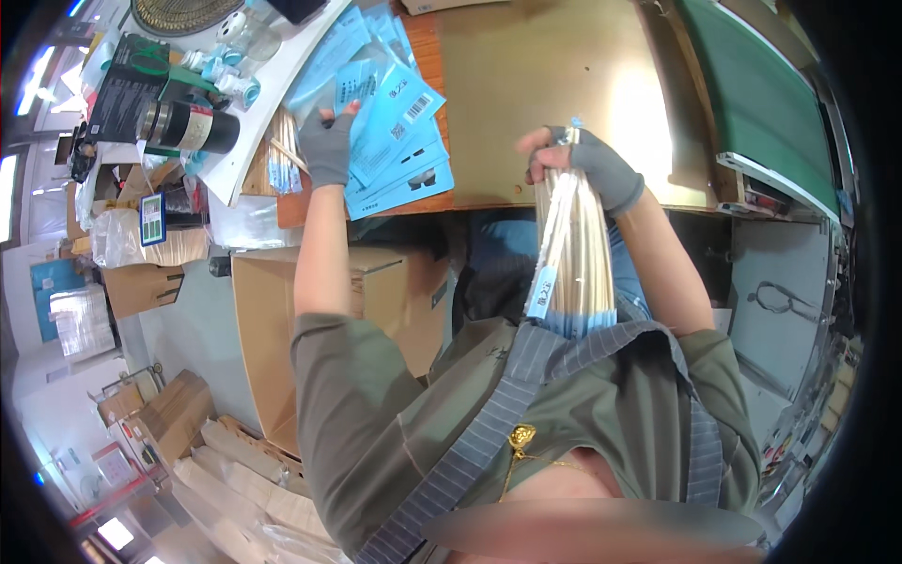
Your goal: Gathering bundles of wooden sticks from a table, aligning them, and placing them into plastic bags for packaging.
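Observation:
My right hand [590,164], in a grey fingerless glove, is wrapped round the top of a bundle of pale wooden chopsticks [587,249]. The sticks hang down in clear wrapping with blue printed lower ends, close to my apron. My left hand [329,143], gloved the same way, lies at the left edge of a fanned pile of flat blue printed bags [395,127]. Its thumb and fingers are bent onto a bag there, though the fingertips are partly hidden. Beside the left wrist lies a smaller group of wrapped sticks [284,155].
A brass-coloured board [536,85] covers much of the wooden table. On the white side table [268,99] stand a dark thermos [202,129] and several small bottles. A large open cardboard box [272,338] is below my left arm. A green board [766,103] borders the right.

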Tool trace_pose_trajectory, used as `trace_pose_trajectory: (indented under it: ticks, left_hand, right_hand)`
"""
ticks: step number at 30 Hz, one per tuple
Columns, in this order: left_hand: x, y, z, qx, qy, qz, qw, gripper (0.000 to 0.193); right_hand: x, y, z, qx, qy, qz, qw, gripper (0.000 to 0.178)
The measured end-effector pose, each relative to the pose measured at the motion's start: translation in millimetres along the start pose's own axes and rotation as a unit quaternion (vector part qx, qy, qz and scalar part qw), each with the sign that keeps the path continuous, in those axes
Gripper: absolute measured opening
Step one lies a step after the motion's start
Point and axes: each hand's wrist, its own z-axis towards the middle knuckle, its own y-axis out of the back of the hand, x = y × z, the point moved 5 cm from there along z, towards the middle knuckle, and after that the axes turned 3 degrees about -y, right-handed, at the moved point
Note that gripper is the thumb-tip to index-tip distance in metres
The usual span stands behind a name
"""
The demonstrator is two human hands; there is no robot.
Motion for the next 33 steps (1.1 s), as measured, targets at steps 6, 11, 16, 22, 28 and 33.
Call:
trace_pose_trajectory:
  ticks: [6,11,16,22,28,33]
  left_hand:
    - [-36.1,-85.2,-43.6,0.045,-0.135,0.009,0.99,0.046]
    - [-23.5,-99.4,-45.2,0.156,-0.093,0.038,0.983,0.035]
    - [-24.6,-62.1,-34.8,0.067,-0.057,0.04,0.995,0.042]
    - [-92.4,-95.9,-32.9,0.041,-0.126,0.087,0.987,0.067]
    - [-85.8,-198.6,-89.5,0.211,-0.148,0.068,0.964,0.051]
    - [-84.0,-210.0,-89.7,0.23,-0.084,0.06,0.968,0.051]
  right_hand:
    - [-4.9,-14.1,7.5,0.008,-0.006,0.03,1.0,0.065]
    - [3.4,6.8,-5.5,-0.006,0.03,0.025,0.999,0.063]
    - [2.2,0.5,-7.5,0.024,0.028,0.034,0.999,0.063]
    - [-2.7,-0.5,-8.0,0.023,0.026,0.037,0.999,0.069]
    - [3.6,11.5,-24.8,-0.023,0.043,0.015,0.999,0.072]
    - [-8.5,29.7,-21.5,-0.033,0.026,0.039,0.998,0.076]
